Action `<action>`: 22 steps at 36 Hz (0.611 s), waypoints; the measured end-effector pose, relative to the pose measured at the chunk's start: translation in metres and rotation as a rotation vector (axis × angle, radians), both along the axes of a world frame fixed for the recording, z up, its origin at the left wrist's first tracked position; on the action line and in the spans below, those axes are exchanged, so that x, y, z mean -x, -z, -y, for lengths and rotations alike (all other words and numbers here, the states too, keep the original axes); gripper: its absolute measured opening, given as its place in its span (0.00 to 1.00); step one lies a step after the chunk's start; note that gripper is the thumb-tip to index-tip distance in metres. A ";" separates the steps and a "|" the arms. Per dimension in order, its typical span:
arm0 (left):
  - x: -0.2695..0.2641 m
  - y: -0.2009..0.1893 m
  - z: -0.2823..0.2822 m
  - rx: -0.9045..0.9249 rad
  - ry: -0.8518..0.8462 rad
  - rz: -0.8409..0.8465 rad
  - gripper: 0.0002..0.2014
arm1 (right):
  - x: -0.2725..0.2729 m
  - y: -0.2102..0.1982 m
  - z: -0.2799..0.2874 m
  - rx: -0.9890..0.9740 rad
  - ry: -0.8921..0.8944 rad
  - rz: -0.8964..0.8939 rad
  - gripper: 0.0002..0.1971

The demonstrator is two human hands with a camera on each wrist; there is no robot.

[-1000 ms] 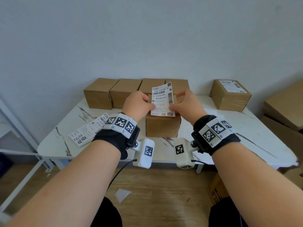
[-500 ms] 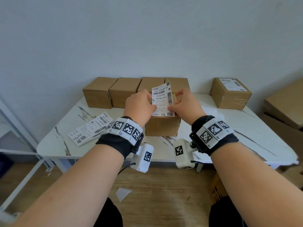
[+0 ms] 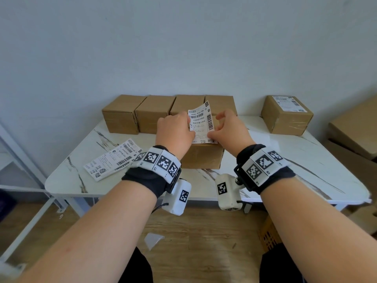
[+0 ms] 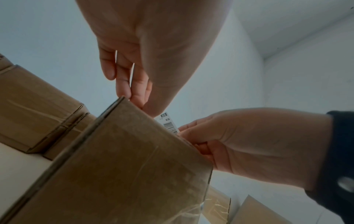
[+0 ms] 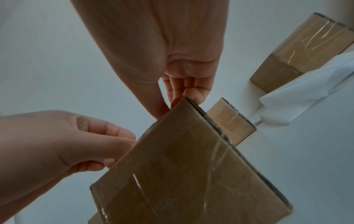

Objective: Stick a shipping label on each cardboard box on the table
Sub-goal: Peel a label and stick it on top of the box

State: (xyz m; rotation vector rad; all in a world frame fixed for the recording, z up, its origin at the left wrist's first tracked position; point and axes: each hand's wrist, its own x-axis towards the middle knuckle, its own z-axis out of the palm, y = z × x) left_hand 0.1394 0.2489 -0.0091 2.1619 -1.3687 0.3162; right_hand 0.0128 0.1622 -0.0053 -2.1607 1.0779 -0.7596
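Observation:
A plain cardboard box (image 3: 202,158) stands at the middle of the table (image 3: 285,170); it also fills the wrist views (image 4: 124,174) (image 5: 182,174). A white shipping label (image 3: 201,123) stands tilted over its top, lower edge down on the box, upper part still lifted. My left hand (image 3: 175,133) pinches the label's left side. My right hand (image 3: 228,129) holds the lower right corner with its thumb, the other fingers curled above. From below only a strip of the label (image 4: 167,123) shows between both hands.
Several plain boxes (image 3: 153,115) line the wall behind. A box with a label on it (image 3: 285,115) stands at the back right. Loose labels (image 3: 113,160) lie front left, white backing paper (image 3: 263,137) to the right. Bigger cartons (image 3: 355,127) stand beside the table.
Both hands have lowered the label from mid-air onto the front box, so its bottom edge now lies on the box top. The right hand's fingers have lifted off the label's right edge.

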 end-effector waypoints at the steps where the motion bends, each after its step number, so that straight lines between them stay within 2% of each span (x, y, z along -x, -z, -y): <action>1: 0.000 0.000 0.000 -0.001 -0.003 0.018 0.13 | 0.000 0.000 0.000 0.003 -0.001 -0.001 0.23; 11: 0.001 -0.002 -0.006 -0.030 -0.043 0.188 0.13 | 0.000 0.004 0.008 0.016 0.039 -0.001 0.25; 15: 0.000 -0.001 -0.005 -0.066 0.049 0.183 0.09 | 0.000 0.007 0.007 0.069 0.023 0.026 0.22; 19: -0.001 0.000 -0.003 -0.170 0.096 0.150 0.14 | -0.002 0.011 0.005 0.187 -0.015 -0.051 0.13; 22: -0.005 0.000 -0.002 -0.235 0.132 0.100 0.17 | -0.003 0.014 0.008 0.203 -0.031 -0.111 0.13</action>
